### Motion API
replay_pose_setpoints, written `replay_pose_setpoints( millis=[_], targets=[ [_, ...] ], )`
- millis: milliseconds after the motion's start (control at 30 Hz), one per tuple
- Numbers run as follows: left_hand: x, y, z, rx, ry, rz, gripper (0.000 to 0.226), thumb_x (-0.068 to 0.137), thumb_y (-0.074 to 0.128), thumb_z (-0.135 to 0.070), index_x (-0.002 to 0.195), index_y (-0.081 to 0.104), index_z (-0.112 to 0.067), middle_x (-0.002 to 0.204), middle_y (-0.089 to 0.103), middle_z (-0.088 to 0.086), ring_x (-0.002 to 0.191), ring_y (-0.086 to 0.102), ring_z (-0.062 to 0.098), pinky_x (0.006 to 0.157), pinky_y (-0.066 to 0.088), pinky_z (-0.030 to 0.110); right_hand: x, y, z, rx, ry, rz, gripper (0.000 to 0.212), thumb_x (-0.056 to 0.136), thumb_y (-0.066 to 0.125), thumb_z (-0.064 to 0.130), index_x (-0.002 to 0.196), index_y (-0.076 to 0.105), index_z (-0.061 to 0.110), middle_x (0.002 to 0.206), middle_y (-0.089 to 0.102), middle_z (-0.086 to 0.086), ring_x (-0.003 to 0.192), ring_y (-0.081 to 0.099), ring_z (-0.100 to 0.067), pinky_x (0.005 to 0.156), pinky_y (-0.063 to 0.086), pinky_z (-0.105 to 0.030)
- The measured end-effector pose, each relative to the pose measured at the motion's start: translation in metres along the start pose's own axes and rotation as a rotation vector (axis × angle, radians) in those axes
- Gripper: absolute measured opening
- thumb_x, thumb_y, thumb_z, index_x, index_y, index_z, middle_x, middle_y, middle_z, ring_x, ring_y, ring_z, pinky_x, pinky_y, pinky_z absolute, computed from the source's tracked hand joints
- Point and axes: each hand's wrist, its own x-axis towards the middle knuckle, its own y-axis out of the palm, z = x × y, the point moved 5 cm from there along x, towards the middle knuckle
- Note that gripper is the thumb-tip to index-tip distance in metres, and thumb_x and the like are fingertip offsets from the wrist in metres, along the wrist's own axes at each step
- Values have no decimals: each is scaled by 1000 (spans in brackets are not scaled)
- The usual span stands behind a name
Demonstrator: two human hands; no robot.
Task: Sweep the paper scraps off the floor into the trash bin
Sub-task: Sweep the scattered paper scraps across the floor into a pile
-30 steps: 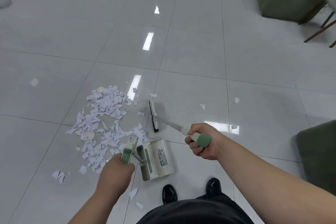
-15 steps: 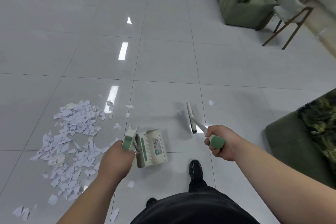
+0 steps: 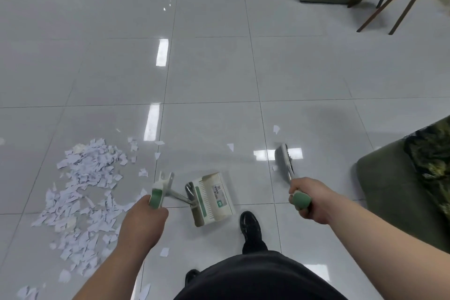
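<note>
"How should this stroke go, do you reckon?"

"The right hand (image 3: 309, 200) has its fingers curled tight round the green end of the broom (image 3: 285, 161); its head sits on the tiles well to the right of the heap, near the green sofa (image 3: 394, 197); I'd draw it leftward, low and flat, gathering the stray scraps (image 3: 276, 129) on the way, gently, since that glossy floor (image 3: 219, 68) probably lets them skitter."

"And the pan?"

"The left hand (image 3: 143, 221) wraps its fingers round the green grip of the dustpan (image 3: 214, 198); the pan lies between heap and broom, just beside a black shoe (image 3: 249, 224); whether it touches the tile I can't tell; its lip wants to be pressed flat before anything is pushed in."

"The paper itself?"

"Small torn white paper scraps (image 3: 85, 178), thin and light; a broad loose heap on the near left, ragged at its edges, a few bits by the feet; no trash bin in sight."
</note>
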Motion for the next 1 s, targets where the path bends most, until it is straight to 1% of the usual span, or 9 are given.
replay_pose_setpoints(
  millis=[100, 200, 300, 500, 633, 733, 800, 900, 1000],
  targets=[
    [3, 12, -17, -4, -54, -24, 6, 84, 54, -8, 84, 53, -2, 66, 50, 7, 60, 43, 26, 59, 34, 33, 10, 22, 27, 24, 15, 109, 14, 76, 58, 6, 85, 50, 14, 81, 50, -12, 48, 40, -18, 42, 31, -19],
    [0, 19, -28, 0, -118, -42, 7, 84, 56, -10, 86, 54, -3, 68, 54, 9, 61, 49, 29, 60, 38, 35, 12, 51, 52, 30, 28, 217, 16, 77, 58, 5, 87, 52, 15, 86, 51, -13, 50, 41, -19, 42, 29, -19],
    [-5, 21, -35, -3, -173, -67, 6, 83, 56, -10, 85, 55, -4, 66, 56, 10, 61, 52, 30, 60, 40, 36, 13, 80, 73, -17, 35, 312, 13, 79, 58, 5, 86, 53, 15, 77, 55, -11, 48, 45, -19, 44, 29, -19],
    [-13, 15, -39, -49, -252, -134, 8, 82, 55, -9, 85, 53, -2, 64, 48, 8, 58, 44, 26, 60, 36, 35, 13, 137, 103, -162, 44, 500, 12, 81, 57, 6, 86, 54, 17, 71, 54, -8, 47, 47, -17, 43, 27, -18],
    [-14, 16, -41, -74, -268, -166, 13, 82, 53, -6, 74, 43, -9, 61, 41, 5, 57, 37, 25, 58, 29, 33, 20, 162, 125, -147, 108, 600, 18, 79, 56, 7, 95, 50, 15, 72, 53, -9, 42, 45, -15, 36, 28, -16],
    [-12, 16, -41, -77, -277, -173, 14, 81, 52, -6, 74, 41, -10, 61, 39, 5, 57, 36, 25, 58, 29, 34, 29, 156, 138, -8, 206, 660, 13, 80, 53, 8, 92, 48, 11, 65, 54, -7, 37, 43, -13, 31, 30, -16],
    [-10, 15, -41, -70, -281, -176, 12, 81, 53, -6, 75, 43, -9, 60, 40, 4, 57, 37, 25, 59, 30, 34, 34, 142, 142, 31, 224, 672, 18, 78, 54, 8, 95, 47, 9, 64, 55, -7, 37, 42, -13, 31, 29, -16],
    [-6, 15, -45, -80, -275, -176, 9, 81, 53, -7, 77, 46, -7, 60, 42, 5, 57, 39, 26, 59, 31, 34, 36, 116, 144, -4, 193, 645, 26, 77, 55, 8, 100, 45, 10, 66, 55, -7, 38, 40, -13, 32, 27, -17],
    [-2, 21, -53, -90, -267, -170, 9, 82, 54, -8, 77, 46, -7, 61, 44, 6, 58, 39, 26, 59, 31, 34, 33, 84, 147, -54, 95, 572, 30, 77, 54, 5, 106, 49, 10, 66, 55, -9, 41, 38, -14, 36, 26, -17]
  ],
)
